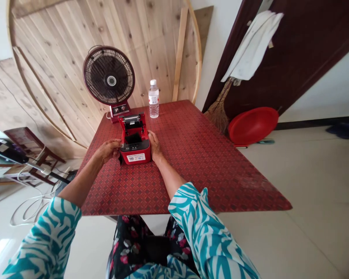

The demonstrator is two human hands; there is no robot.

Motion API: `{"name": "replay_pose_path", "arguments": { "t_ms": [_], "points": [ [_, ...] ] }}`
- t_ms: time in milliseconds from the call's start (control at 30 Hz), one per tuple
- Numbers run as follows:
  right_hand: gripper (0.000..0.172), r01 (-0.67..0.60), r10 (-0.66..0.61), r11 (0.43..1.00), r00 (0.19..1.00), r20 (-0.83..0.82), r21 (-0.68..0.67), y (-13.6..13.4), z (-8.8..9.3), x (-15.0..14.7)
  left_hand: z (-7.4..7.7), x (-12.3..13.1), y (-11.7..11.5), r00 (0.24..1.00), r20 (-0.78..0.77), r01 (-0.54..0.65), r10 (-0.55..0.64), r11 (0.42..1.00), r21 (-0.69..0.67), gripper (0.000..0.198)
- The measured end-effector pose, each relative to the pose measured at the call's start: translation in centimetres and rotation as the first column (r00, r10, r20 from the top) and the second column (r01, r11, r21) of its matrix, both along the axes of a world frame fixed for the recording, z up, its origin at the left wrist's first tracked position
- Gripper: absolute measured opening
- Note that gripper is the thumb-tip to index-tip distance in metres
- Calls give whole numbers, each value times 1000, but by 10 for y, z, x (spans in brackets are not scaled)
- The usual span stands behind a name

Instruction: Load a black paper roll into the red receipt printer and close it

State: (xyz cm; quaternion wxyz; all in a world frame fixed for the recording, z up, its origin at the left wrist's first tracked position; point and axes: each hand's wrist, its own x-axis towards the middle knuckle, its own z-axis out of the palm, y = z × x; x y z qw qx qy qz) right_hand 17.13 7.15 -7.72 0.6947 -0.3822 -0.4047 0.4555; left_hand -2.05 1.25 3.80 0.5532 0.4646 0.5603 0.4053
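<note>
A small red and black receipt printer (135, 154) stands on the table with its lid (133, 121) raised, showing the compartment inside. On its front is a white label with printed codes. My left hand (109, 150) is closed against the printer's left side, fingers curled at its edge. A small black piece (121, 159) hangs just below those fingertips; what it is I cannot make out. My right hand (154, 145) lies along the right side, its fingers wrapped toward the back corner. Inside the compartment lies something black (133, 138).
The table (192, 170) has a red patterned cover. Behind the printer stand a fan (109, 77) and a water bottle (154, 101). A red basin (253, 126) and a broom (220, 110) are beyond the right edge. A chair (31, 149) and loose cables (31, 205) are at left.
</note>
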Motion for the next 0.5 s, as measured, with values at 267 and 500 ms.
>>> {"name": "replay_pose_path", "arguments": {
  "t_ms": [267,500],
  "points": [
    [36,7,-7,1000,1000,13,-6,0,5,-2,18,-5,22,892,-450,138,48,919,370,22],
    [36,-15,15,1000,1000,9,-5,0,9,-3,29,28,55,648,-743,545,-166,782,301,19]
  ]
}}
